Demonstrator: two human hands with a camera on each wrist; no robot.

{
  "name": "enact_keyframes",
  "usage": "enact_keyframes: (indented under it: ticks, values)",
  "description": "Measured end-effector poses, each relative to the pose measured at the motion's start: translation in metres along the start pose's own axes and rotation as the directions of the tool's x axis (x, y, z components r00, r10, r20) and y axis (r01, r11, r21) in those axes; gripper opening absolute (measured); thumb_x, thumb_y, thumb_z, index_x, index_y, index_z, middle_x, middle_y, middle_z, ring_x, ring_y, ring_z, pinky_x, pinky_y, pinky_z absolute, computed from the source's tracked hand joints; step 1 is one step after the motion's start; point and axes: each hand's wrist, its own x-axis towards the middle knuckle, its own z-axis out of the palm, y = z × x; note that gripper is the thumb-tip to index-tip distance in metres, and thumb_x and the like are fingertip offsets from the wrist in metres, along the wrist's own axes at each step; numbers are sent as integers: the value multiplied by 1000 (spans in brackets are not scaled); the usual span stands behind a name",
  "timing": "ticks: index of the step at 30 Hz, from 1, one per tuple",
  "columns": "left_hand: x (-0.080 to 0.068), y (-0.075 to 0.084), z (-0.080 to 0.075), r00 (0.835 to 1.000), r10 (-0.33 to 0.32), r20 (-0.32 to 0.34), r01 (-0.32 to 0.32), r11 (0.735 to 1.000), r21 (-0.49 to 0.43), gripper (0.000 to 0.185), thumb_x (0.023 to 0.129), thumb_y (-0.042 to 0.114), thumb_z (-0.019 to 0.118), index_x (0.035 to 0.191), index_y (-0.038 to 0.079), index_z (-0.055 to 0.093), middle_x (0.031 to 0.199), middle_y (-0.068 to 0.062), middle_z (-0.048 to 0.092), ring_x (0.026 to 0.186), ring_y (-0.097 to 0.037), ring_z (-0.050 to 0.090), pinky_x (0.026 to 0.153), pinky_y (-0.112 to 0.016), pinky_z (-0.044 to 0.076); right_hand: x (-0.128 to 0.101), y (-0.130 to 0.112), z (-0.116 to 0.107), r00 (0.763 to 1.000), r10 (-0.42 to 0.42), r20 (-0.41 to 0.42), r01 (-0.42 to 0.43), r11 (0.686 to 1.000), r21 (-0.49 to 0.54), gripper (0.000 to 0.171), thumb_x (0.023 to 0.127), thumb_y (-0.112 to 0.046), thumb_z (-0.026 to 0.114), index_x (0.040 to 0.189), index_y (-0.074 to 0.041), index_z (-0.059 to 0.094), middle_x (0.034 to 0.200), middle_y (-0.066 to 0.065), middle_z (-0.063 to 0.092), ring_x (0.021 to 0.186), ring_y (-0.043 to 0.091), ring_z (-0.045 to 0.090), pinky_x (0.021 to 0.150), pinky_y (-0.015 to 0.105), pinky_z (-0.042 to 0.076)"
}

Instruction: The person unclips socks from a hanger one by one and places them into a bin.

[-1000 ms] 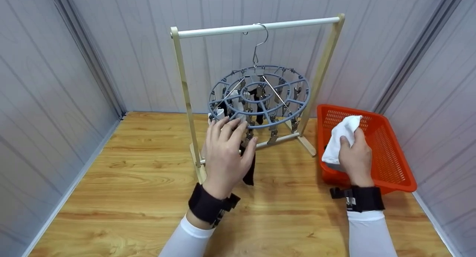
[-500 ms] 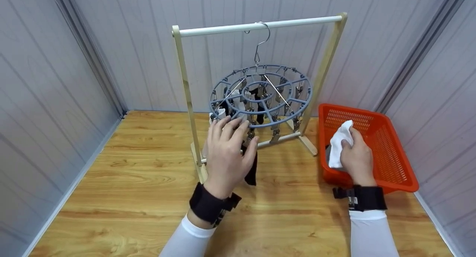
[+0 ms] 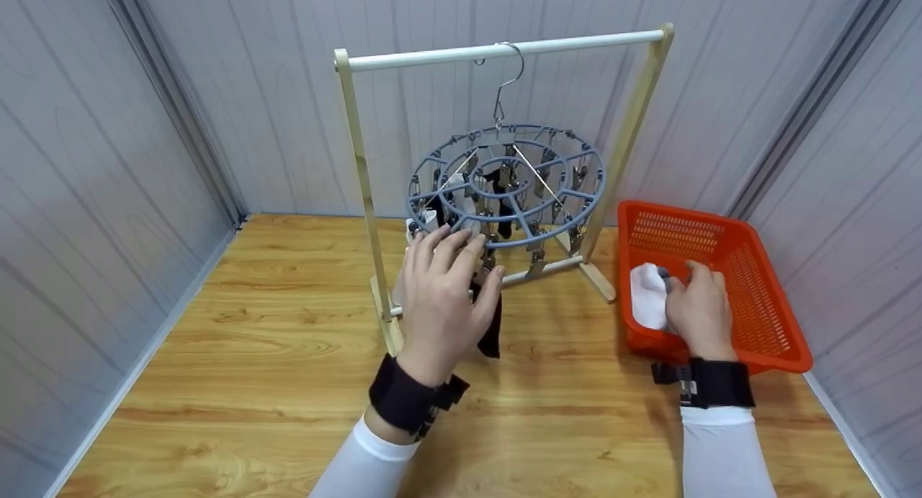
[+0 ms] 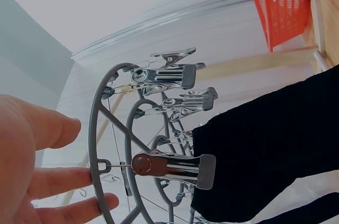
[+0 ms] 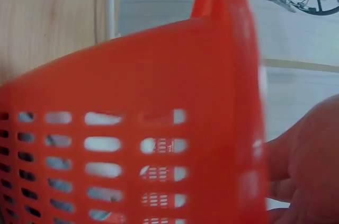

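My left hand (image 3: 443, 303) has its fingers spread at the near rim of a round grey clip hanger (image 3: 508, 213); in the left wrist view the fingertips (image 4: 79, 177) lie against its ring. Beside them a metal clip (image 4: 175, 168) grips a black sock (image 4: 265, 150). Over the red basket (image 3: 767, 282), my right hand (image 3: 699, 310) is lowered inside the rim, with thumb and forefinger apart. A white sock (image 3: 647, 300) lies in the basket just left of the thumb. In the right wrist view the basket wall (image 5: 159, 75) hides most of the fingers.
A wooden stand with a white top bar (image 3: 576, 46) carries the hanger by its hook (image 3: 513, 73). Several clips hang from the ring, some holding black and white socks. Panel walls (image 3: 828, 138) close in behind and at both sides of the wooden floor (image 3: 238, 368).
My right hand has lowered the white sock into the basket and let it go. My left hand stays at the hanger's rim with little movement.
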Motion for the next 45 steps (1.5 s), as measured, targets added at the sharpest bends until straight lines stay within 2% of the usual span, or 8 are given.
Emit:
enact_keyframes:
  ticks: [10,18,22,29,33,39,42,45]
  values:
    - [1,2,-1,1000,8,2,-8,1000,-11,38,104,29,79,132,4,79,136,-17,74,135,-43,62,124,-68,40,-11,-23,10,992,-105,-74,113,987,114,52,117,-21,54,160,7,49,143,30,53,133,48,56,112,64,45]
    - [3,5,-2,1000,22,0,-22,999,-38,39,103,27,81,134,3,78,135,-16,74,134,-40,63,123,-67,42,-21,-40,19,975,-209,-80,219,966,135,50,117,-21,57,159,6,51,145,30,52,133,47,56,108,64,47]
    - [2,7,-1,999,42,2,-42,996,-73,39,101,23,83,134,2,78,136,-17,74,135,-40,63,122,-66,43,-25,-46,25,963,-252,-99,262,958,114,46,115,-17,61,155,6,57,139,29,56,125,48,60,105,63,48]
    - [1,9,0,997,70,11,-68,989,-131,38,102,23,82,134,2,78,138,-17,73,136,-37,63,125,-60,42,-30,-53,31,949,-291,-122,297,955,27,45,113,-21,65,151,3,63,137,27,62,121,49,64,97,66,50]
    - [2,10,1,995,99,14,-95,980,-172,39,103,22,82,135,1,77,139,-17,72,136,-36,64,125,-54,43,-31,-56,34,946,-307,-103,309,951,9,45,114,-23,66,149,4,63,136,27,63,119,45,64,96,61,52]
    - [4,7,-2,989,147,-10,-146,970,-195,40,105,25,79,136,-1,76,141,-20,71,139,-38,64,127,-51,43,-31,-60,37,952,-306,-18,306,948,84,46,115,-20,63,152,7,58,139,28,61,127,46,61,107,61,50]
    - [5,1,-5,990,135,-41,-140,975,-171,43,104,25,80,136,-2,75,144,-23,69,143,-43,61,126,-55,44,-31,-62,40,949,-315,-3,314,943,114,47,115,-24,63,152,6,59,138,27,62,128,45,61,108,61,49]
    - [6,-4,-7,994,91,-52,-98,986,-136,48,101,24,83,138,-5,73,146,-26,66,146,-46,57,127,-57,42,-32,-62,42,945,-327,8,323,936,138,50,116,-31,63,151,5,60,137,26,63,126,43,61,106,60,50]
